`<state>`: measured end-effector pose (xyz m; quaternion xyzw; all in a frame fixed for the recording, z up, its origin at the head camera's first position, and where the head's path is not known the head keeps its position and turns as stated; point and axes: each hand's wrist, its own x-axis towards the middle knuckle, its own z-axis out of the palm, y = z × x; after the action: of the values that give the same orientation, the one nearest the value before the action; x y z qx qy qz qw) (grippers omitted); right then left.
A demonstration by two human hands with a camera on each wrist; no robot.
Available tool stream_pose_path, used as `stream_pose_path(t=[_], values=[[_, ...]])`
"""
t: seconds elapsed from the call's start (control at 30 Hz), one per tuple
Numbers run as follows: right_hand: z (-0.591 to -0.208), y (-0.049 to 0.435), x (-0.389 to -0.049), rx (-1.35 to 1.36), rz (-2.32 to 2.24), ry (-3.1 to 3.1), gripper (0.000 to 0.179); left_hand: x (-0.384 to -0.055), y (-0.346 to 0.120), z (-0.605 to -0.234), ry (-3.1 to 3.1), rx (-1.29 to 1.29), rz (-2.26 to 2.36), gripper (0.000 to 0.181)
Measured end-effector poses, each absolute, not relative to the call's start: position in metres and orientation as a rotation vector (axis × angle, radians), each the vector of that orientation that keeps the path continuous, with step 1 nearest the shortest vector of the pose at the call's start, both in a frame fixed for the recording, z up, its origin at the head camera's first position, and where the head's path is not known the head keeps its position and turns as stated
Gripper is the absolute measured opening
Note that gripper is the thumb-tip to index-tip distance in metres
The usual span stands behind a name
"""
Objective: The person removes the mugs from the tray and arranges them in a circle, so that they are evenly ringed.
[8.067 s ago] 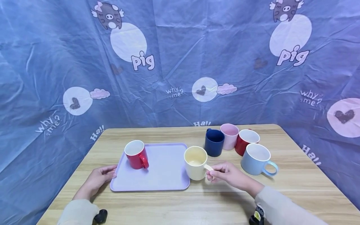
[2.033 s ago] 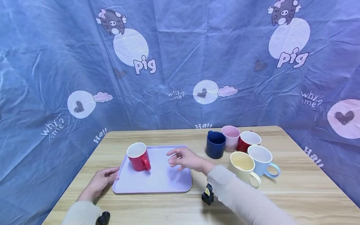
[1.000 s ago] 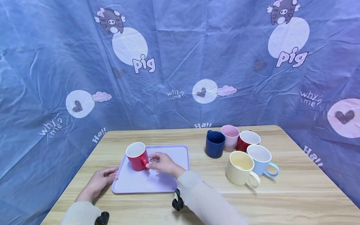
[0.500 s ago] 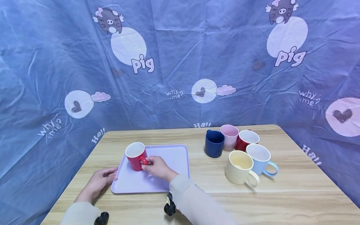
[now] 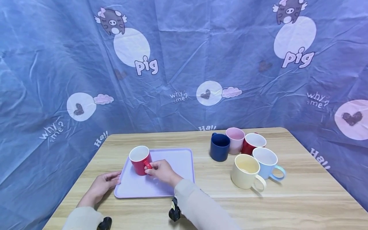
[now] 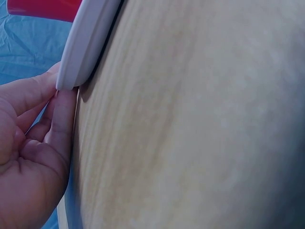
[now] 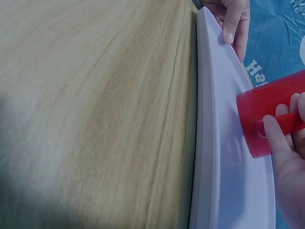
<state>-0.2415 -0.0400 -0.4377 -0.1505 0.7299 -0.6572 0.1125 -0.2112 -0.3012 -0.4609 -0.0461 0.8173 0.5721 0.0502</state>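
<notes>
A red mug (image 5: 139, 164) with a white inside stands upright on the left part of the lilac tray (image 5: 175, 172). My right hand (image 5: 162, 172) pinches its handle between thumb and fingers, and the right wrist view shows the fingers at the red handle (image 7: 286, 123). At the tray's left edge, my left hand (image 5: 102, 186) grips the rim. The left wrist view has the thumb and fingers of the left hand (image 6: 35, 138) meeting at the tray's corner (image 6: 86, 52), fingers low beside the table.
On the right of the wooden table (image 5: 212, 207) several mugs stand close together: navy (image 5: 219, 148), pink (image 5: 235, 145), dark red (image 5: 246, 148), light blue (image 5: 268, 169) and cream (image 5: 242, 175). A blue printed cloth (image 5: 172, 64) hangs behind.
The cream mug, earlier held at the tray's right edge, now stands by the light blue mug. My right hand has moved left and taken the red mug's handle. The left hand has stayed.
</notes>
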Motion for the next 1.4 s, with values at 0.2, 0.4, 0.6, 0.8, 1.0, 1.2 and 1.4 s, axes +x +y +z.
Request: stream_pose_path(t=[0.2,0.4,0.6,0.8,1.0,1.2,1.4], values=[[-0.436,-0.032,-0.241,-0.449,-1.943,2.103,0.020,-0.212,-0.301,-0.460,2.509,-0.145,1.724,0.049],[-0.429,-0.016,-0.242,-0.509,-1.915,2.160,0.020,-0.213,-0.301,-0.461,2.510,-0.155,1.714,0.050],[-0.422,0.005,-0.241,-0.559,-1.971,2.111,0.022,-0.213,-0.301,-0.462,2.500,-0.162,1.726,0.049],[-0.424,0.025,-0.242,-0.569,-1.975,2.138,0.024,-0.212,-0.301,-0.462,2.491,-0.144,1.744,0.049],[-0.405,0.046,-0.229,-0.583,-1.996,2.122,0.023,-0.212,-0.303,-0.462,2.479,-0.142,1.757,0.050],[-0.406,0.065,-0.222,-0.546,-2.014,2.135,0.025,-0.213,-0.304,-0.463,2.468,-0.165,1.749,0.050],[-0.419,0.085,-0.223,-0.484,-2.044,2.132,0.027,-0.213,-0.303,-0.462,2.475,-0.166,1.740,0.049]])
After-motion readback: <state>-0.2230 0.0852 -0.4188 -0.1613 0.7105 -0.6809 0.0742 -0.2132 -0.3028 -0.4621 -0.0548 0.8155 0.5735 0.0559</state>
